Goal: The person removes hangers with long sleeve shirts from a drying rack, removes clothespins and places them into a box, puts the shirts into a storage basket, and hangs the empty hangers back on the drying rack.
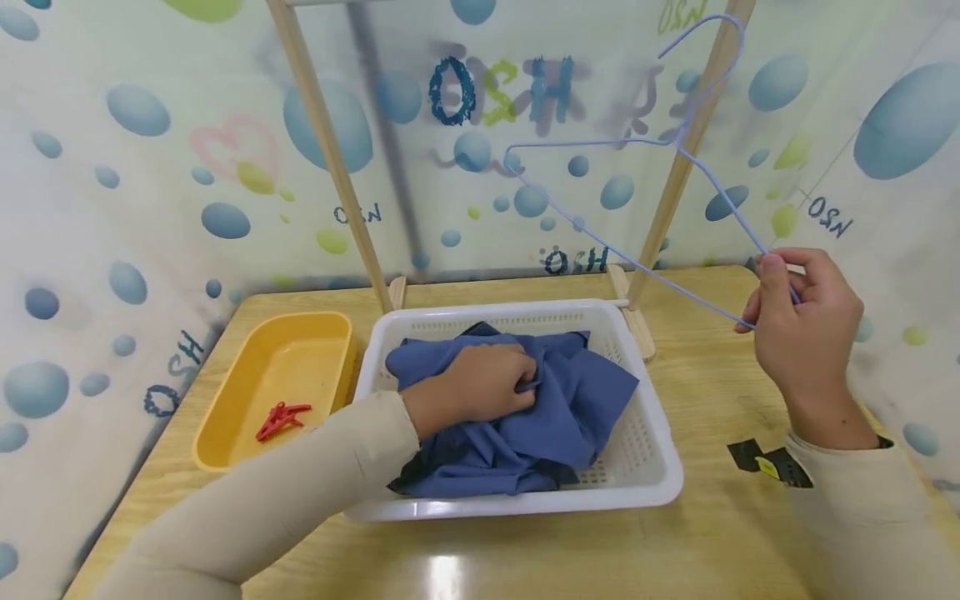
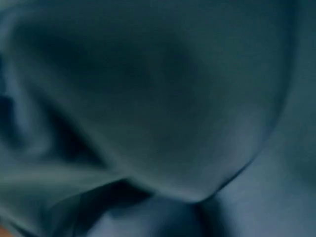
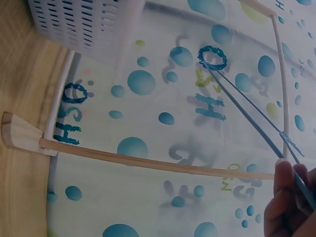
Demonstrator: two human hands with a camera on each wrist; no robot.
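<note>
A heap of blue cloth (image 1: 577,400), perhaps a garment, lies in a white plastic basket (image 1: 525,507). My left hand (image 1: 487,383) reaches over the basket and grips a fold of it with curled fingers. Close, blurred blue fabric (image 2: 158,108) fills the left wrist view, hiding the fingers there. On the right, my right hand (image 1: 806,321) holds a light-blue wire clothes hanger (image 1: 678,140) by one end, its hook pointing up, raised clear of the table. The right wrist view has the hanger's wire (image 3: 247,113) running out from the fingertips (image 3: 284,173).
Left of the basket, a yellow tray (image 1: 300,367) contains red clothespins (image 1: 281,419). A wooden rack (image 1: 322,142) stands behind the basket, its feet on the table (image 1: 712,392). A black strip (image 1: 772,464) lies near the right sleeve. A patterned curtain surrounds the table.
</note>
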